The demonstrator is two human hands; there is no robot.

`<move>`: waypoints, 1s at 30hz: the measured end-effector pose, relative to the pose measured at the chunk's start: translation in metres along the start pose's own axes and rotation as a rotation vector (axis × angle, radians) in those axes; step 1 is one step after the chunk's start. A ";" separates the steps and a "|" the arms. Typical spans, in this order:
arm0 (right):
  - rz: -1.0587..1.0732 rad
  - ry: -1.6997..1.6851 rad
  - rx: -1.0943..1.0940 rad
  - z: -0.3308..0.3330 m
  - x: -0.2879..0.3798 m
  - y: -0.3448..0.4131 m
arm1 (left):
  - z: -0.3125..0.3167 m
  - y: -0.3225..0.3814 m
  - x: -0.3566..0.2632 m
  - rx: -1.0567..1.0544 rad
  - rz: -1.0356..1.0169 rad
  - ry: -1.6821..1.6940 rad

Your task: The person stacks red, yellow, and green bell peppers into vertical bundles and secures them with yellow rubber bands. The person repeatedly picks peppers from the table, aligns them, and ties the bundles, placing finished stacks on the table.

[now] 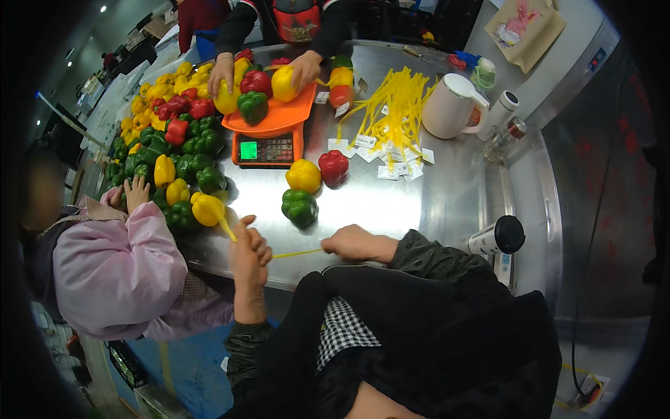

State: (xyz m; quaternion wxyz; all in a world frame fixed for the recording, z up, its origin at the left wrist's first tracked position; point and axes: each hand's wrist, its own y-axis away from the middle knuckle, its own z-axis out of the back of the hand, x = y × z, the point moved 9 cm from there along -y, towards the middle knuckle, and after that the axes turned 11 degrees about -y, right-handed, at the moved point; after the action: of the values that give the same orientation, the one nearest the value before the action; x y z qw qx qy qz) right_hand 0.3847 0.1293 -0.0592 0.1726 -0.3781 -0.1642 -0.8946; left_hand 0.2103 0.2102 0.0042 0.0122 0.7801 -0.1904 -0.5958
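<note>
My left hand (249, 256) grips a thin yellow mesh strip (298, 253) near the front edge of the steel table. My right hand (358, 244) is closed on the strip's other end, so it runs taut between them. A wider yellow end sticks up past my left hand toward a yellow bell pepper (207, 209); whether they touch I cannot tell. Beyond my hands sit a green pepper (299, 208), a yellow pepper (303, 176) and a red pepper (333, 168), close together.
Across the table, a person's hands (305, 69) hold peppers on an orange scale (269, 149). At left, a person in a pink sleeve (118, 267) reaches into piled peppers (180, 139). Tagged yellow mesh strips (392, 110), a white kettle (453, 107) and a cup (484, 241) stand right.
</note>
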 end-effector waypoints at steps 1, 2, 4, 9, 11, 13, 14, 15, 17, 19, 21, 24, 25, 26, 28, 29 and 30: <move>-0.060 -0.025 0.011 0.000 -0.017 0.007 | 0.008 0.001 -0.012 -0.017 -0.049 0.003; -0.092 0.038 0.024 -0.002 -0.029 0.014 | 0.014 0.003 -0.018 -0.039 -0.066 -0.001; -0.148 0.123 0.044 -0.007 -0.051 0.026 | 0.025 0.006 -0.032 -0.089 -0.127 0.010; -0.211 0.274 0.004 0.021 -0.051 0.030 | -0.007 0.017 -0.014 0.014 0.016 -0.256; -0.032 0.169 -0.319 0.073 -0.009 0.025 | -0.034 0.023 -0.012 0.156 -0.049 -0.368; 0.101 -0.205 -0.460 0.110 0.028 0.021 | -0.047 0.030 -0.007 0.215 -0.016 -0.365; 0.131 -0.323 -0.460 0.119 0.045 0.015 | -0.054 0.032 -0.004 0.255 -0.008 -0.352; 0.234 -0.493 -0.461 0.128 0.067 0.011 | -0.061 0.034 -0.003 0.297 -0.001 -0.339; 0.261 -0.576 -0.366 0.127 0.101 0.004 | -0.071 0.039 -0.002 0.368 -0.023 -0.402; 0.361 -0.669 -0.252 0.120 0.130 -0.006 | -0.079 0.044 -0.001 0.438 -0.055 -0.430; 0.236 -0.964 -0.109 0.103 0.131 -0.021 | -0.077 0.048 0.003 0.442 -0.018 -0.470; 0.223 -0.879 -0.237 0.100 0.127 -0.028 | -0.067 0.049 -0.006 0.343 -0.102 -0.420; 0.281 -0.870 -0.242 0.100 0.129 -0.027 | -0.062 0.049 -0.013 0.269 -0.171 -0.375; 0.284 -0.867 -0.250 0.098 0.128 -0.026 | -0.058 0.050 -0.022 0.226 -0.271 -0.331; 0.278 -0.838 -0.278 0.098 0.125 -0.026 | -0.050 0.049 -0.023 0.186 -0.263 -0.348; 0.275 -0.856 -0.280 0.098 0.124 -0.026 | -0.046 0.049 -0.024 0.180 -0.275 -0.357; 0.265 -0.883 -0.275 0.098 0.123 -0.026 | -0.046 0.050 -0.026 0.190 -0.302 -0.349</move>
State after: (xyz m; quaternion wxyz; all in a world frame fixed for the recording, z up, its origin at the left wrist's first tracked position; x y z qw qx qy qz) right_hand 0.3537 0.1715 0.0909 0.1470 -0.7590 -0.0523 -0.6322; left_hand 0.2337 0.1628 0.0539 -0.1834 0.6827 -0.1263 -0.6960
